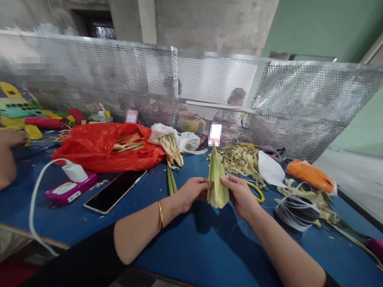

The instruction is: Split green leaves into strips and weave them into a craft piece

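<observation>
A pale green dried corn husk (218,187) is held up over the blue table, its pointed end away from me and its wide end toward me. My left hand (194,193) pinches its left edge between thumb and fingers. On the opposite edge, my right hand (237,193) grips the same husk, thumb on top. Behind it lies a pile of shredded dry husks (241,159). A bundle of husks (172,149) sticks out of a clear plastic bag (190,140) farther left, with green stalks (171,180) near my left hand.
A red plastic bag (86,147) with husk strips, a phone (116,192) and a purple power strip (70,189) with a plugged-in charger occupy the left. On the right are a cord spool (297,213) and an orange packet (311,175). A perforated metal screen (143,79) stands behind; another person's arm (8,155) is far left.
</observation>
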### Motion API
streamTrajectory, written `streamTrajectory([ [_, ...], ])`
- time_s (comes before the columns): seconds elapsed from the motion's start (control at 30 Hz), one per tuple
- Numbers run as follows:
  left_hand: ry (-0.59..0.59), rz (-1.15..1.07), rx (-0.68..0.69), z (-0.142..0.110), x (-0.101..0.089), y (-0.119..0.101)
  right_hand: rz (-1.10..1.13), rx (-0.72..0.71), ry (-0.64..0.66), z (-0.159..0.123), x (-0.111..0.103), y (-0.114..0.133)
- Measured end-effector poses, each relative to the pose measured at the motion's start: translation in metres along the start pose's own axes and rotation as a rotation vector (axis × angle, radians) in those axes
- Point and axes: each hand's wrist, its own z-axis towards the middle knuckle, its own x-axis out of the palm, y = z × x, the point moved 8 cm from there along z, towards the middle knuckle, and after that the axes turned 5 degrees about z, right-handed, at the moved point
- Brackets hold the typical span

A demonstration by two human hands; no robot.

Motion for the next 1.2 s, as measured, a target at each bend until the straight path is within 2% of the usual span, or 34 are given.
streamTrajectory([
  [0.1, -0.138, -0.057, 0.013, 0.003, -0.013, -0.004, 0.028, -0.022, -0.022, 0.001, -0.004, 0.005],
  [0.17, -0.184, -0.066, 0.028, 0.005, -0.019, -0.006, 0.01, -0.036, -0.004, 0.002, -0.003, 0.007],
  [0.23, -0.229, -0.015, 0.079, 0.008, -0.026, -0.011, -0.024, -0.068, -0.013, 0.002, -0.004, 0.009],
  [0.3, -0.323, 0.082, 0.169, 0.009, -0.038, -0.02, -0.042, -0.119, -0.051, 0.003, -0.007, 0.014],
  [0.37, -0.444, 0.205, 0.249, 0.009, -0.055, -0.032, -0.047, -0.168, -0.076, 0.003, -0.011, 0.02],
  [0.47, -0.59, 0.46, 0.295, 0.007, -0.082, -0.055, -0.067, -0.217, -0.073, 0.003, -0.013, 0.028],
  [0.57, -0.742, 0.893, 0.298, -0.002, -0.106, -0.084, -0.102, -0.259, -0.045, 0.002, -0.012, 0.036],
  [0.67, -0.83, 1.247, 0.243, -0.012, -0.115, -0.101, -0.131, -0.291, -0.016, 0.001, -0.008, 0.04],
  [0.73, -0.853, 1.317, 0.316, -0.018, -0.108, -0.109, -0.143, -0.298, 0.011, 0.0, -0.005, 0.039],
  [0.8, -0.824, 1.241, 0.563, -0.026, -0.086, -0.117, -0.165, -0.306, 0.039, 0.0, -0.001, 0.038],
  [0.83, -0.78, 1.124, 0.664, -0.03, -0.076, -0.118, -0.181, -0.31, 0.054, 0.0, 0.001, 0.036],
  [0.87, -0.677, 0.973, 0.692, -0.028, -0.067, -0.113, -0.198, -0.311, 0.069, 0.0, 0.004, 0.035],
  [0.97, -0.272, 0.502, 0.452, -0.007, -0.04, -0.077, -0.27, -0.28, 0.139, 0.0, 0.013, 0.025],
  [1.0, -0.175, 0.394, 0.387, -0.003, -0.032, -0.067, -0.298, -0.258, 0.167, 0.0, 0.017, 0.021],
  [1.03, -0.126, 0.316, 0.335, -0.001, -0.027, -0.058, -0.319, -0.234, 0.188, -0.001, 0.019, 0.017],
  [1.1, -0.104, 0.207, 0.261, 0.002, -0.025, -0.048, -0.331, -0.163, 0.208, -0.001, 0.02, 0.01],
  [1.2, -0.258, 0.147, 0.309, -0.001, -0.04, -0.052, -0.297, -0.001, 0.214, -0.003, 0.017, -0.002],
])
